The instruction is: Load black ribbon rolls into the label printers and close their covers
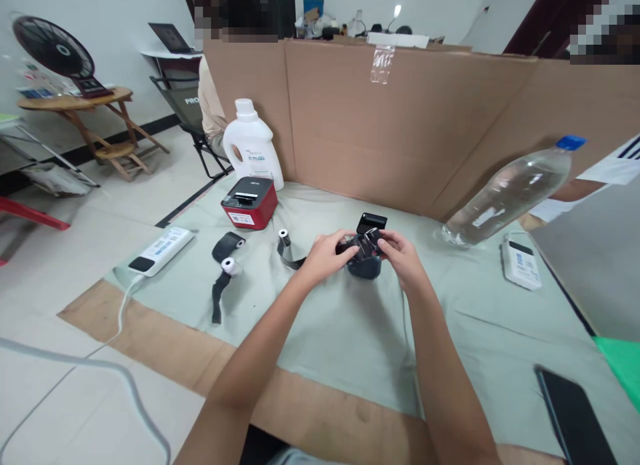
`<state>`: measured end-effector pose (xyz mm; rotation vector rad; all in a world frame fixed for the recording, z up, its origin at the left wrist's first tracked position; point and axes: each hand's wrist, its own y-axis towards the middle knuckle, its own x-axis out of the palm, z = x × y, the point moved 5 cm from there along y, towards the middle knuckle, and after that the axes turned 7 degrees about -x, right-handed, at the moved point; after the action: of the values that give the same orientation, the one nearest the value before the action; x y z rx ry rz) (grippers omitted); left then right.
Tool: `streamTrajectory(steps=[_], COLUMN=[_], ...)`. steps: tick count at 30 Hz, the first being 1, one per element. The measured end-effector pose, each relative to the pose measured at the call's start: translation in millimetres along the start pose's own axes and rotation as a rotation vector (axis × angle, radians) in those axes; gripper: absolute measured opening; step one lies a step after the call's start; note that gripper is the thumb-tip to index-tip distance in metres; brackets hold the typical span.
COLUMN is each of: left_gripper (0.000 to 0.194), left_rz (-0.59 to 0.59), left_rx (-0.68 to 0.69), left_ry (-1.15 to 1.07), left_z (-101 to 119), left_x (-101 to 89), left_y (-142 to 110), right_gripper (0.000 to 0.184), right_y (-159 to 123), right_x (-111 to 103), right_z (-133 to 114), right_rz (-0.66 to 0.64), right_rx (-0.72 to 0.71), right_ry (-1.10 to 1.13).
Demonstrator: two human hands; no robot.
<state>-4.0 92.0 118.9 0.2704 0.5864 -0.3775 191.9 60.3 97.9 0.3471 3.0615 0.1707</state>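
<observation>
My left hand and my right hand meet at the middle of the cloth. Both have their fingers closed on a dark, glossy, crumpled-looking piece, whose kind I cannot make out. Just under it is a small dark case, with a black flap standing up behind. Left of my hands, a small white roll has a black strip trailing toward my left wrist. Farther left, another white roll trails a black strip, and a third black-wrapped roll lies close by.
A red and black printer stands before a white jug. A cardboard wall closes off the back. At right are a leaning water bottle, a white box-shaped device and a phone. A cabled white device lies left.
</observation>
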Motion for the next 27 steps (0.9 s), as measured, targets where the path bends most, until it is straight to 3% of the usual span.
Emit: streamTrajectory(steps=[3,8,15,21,25,27], left_gripper=[0.039,0.066,0.083,0.090,0.098,0.100], left_rz=[-0.132,-0.362,-0.353,-0.332,-0.337,-0.352], left_rx=[-0.055,-0.150,-0.137,-0.212,-0.271,-0.284], left_ry=[-0.104,-0.251,-0.236,-0.334,-0.400,-0.414], left_z=[-12.8,-28.1,-31.0,-46.4,-53.8,-54.8], left_x=[6.2,33.1,53.1,63.6,69.4,71.0], left_y=[3.7,2.8,2.2,5.9,6.3,5.2], right_gripper=[0.043,0.033,0.031,0.026,0.048,0.062], right_y=[11.0,27.6,42.1,45.4,49.5,53.4], right_x=[-12.1,-14.5,0.3,-2.3,-12.1,-14.7], right_z=[6.1,21.4,39.6,50.7,57.4,62.4], right_rz=[0.026,0.008,-0.068,0.010,0.210,0.230], right_rx=[-0.094,-0.261,-0.239,-0.261,-0.278,-0.261], right_ry=[-0.153,-0.484,-0.850,-0.865,-0.791,-0.659])
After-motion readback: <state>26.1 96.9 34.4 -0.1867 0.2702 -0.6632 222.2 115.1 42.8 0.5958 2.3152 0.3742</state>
